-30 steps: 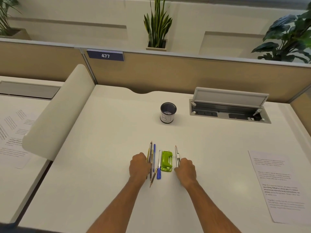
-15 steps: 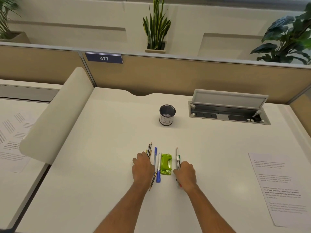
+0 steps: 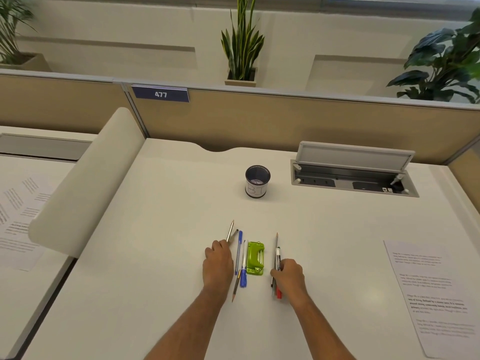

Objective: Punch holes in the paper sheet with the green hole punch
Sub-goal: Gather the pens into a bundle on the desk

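Note:
The green hole punch (image 3: 255, 258) lies flat on the white desk (image 3: 161, 255), between my two hands and touched by neither. My left hand (image 3: 218, 265) is curled over two pencils (image 3: 230, 232) just left of the punch; their tips stick out beyond my fingers, tilted left. Two blue pens (image 3: 241, 258) and another pencil lie between that hand and the punch. My right hand (image 3: 288, 275) is curled on a small bundle of pens (image 3: 277, 253) right of the punch, a red end showing below the hand. The printed paper sheet (image 3: 431, 294) lies at the desk's right edge.
A dark mesh pen cup (image 3: 257, 181) stands behind the punch. An open cable tray (image 3: 353, 178) with a raised lid sits at the back right. A padded divider (image 3: 85, 183) borders the desk on the left; more printed sheets (image 3: 18, 216) lie beyond it.
My left hand has slid forward over the pencils, and their tips now tilt left. My right hand has stayed on the pen bundle, whose red end now shows. The punch has not moved.

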Demonstrator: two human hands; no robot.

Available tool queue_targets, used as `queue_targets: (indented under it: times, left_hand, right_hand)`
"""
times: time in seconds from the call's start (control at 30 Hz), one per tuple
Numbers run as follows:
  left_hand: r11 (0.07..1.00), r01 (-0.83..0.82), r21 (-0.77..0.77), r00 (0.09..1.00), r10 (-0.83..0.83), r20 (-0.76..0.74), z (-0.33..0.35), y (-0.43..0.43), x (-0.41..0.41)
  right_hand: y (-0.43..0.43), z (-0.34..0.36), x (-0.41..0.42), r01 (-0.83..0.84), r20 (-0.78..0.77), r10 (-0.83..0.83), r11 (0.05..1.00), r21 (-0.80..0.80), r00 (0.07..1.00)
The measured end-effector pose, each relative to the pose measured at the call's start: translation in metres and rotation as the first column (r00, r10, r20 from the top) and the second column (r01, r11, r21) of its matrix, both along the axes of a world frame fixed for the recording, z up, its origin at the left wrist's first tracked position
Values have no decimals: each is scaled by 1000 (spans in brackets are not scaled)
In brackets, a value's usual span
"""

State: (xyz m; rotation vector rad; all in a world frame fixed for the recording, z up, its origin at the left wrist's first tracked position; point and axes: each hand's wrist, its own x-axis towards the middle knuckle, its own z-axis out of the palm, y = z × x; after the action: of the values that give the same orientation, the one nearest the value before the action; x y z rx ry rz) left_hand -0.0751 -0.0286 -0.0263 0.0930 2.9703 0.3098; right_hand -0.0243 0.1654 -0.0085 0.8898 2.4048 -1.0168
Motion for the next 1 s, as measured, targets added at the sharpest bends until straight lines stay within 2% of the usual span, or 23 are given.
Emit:
queue_targets:
  times: [0.47,0.53,0.63,0.77,0.87,1.0]
  left_hand:
    - [997,79,2,997,-79,17,-3,-18,1]
    - [998,36,58,999,-38,30,-2,-19,-1]
    - [974,-112,197,991,94,99,9,-16,-2]
    - [831,-297,470,955,256,151,18,-29,3]
    - [781,-352,515,935,324,148,25,-63,7]
    - [778,-387,495,916,386,111,32,-119,9]
  right_hand:
    - [-1,5,-3,28,-66,-34,996,-87,997]
    - [-3,8,-6,25,-86,-34,994,-104,996]
    - [-7,16,-12,27,-129,-45,990,-139,991]
    - [-25,35,-26,-10,-177,-29,976,-220,984]
    - [-62,44,-40,-64,-182,3,942,-328,983]
    - [-131,48,-58,-121,-130,70,890,-440,989]
